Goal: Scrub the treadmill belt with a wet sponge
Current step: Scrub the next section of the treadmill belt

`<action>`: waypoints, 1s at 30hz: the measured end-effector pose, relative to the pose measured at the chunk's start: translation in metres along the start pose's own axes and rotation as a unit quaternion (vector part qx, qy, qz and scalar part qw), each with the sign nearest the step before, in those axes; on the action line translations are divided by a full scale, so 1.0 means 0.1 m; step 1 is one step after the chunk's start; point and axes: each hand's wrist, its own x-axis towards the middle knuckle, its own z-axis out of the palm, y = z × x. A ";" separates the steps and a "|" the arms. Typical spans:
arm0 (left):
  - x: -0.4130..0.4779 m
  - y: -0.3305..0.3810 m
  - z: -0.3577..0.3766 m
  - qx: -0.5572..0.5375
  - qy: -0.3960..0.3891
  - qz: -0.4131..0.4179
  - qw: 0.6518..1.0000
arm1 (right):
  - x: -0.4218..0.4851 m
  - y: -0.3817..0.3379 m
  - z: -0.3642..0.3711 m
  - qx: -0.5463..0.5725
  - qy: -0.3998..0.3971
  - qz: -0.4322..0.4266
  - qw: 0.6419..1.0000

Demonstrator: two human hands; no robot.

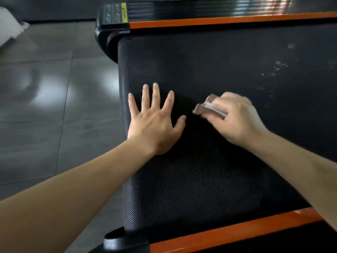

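The black textured treadmill belt fills the middle of the head view, seen from its rear end. My left hand lies flat on the belt near its left end, fingers spread and straight. My right hand grips a brownish sponge with a pale layer, holding it against the belt just right of my left thumb. The right hand and sponge are motion-blurred. White foam specks dot the belt at the right.
Orange side rails run along the far edge and the near edge of the belt. Black end caps close the left corners. Grey glossy floor tiles lie to the left, with a white object at the top left.
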 end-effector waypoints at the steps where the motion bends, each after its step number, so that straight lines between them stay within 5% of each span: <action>1: 0.00 0.00 0.00 0.000 0.001 0.002 1.000 | 0.14 0.08 -0.02 -0.019 0.016 0.015 1.000; 5: 0.00 -0.01 0.00 -0.007 -0.001 0.007 1.000 | 0.65 0.24 0.04 -0.034 0.086 0.171 0.981; 10: 0.01 0.00 -0.01 -0.004 -0.002 0.005 1.000 | 0.34 -0.13 0.15 0.010 0.022 0.014 1.000; 16: 0.02 0.00 -0.02 -0.008 -0.004 0.011 1.000 | 1.06 0.31 0.11 -0.036 0.098 0.176 0.979; 21: 0.02 0.00 -0.02 -0.009 0.001 0.009 1.000 | 0.74 0.04 0.12 0.023 -0.018 0.032 0.999; 26: 0.02 0.01 -0.01 -0.008 0.003 0.015 1.000 | 1.33 0.29 0.11 -0.012 0.083 0.147 0.986; 30: 0.01 0.01 0.00 -0.006 0.011 0.012 1.000 | 1.18 0.07 0.28 0.008 0.017 0.028 0.999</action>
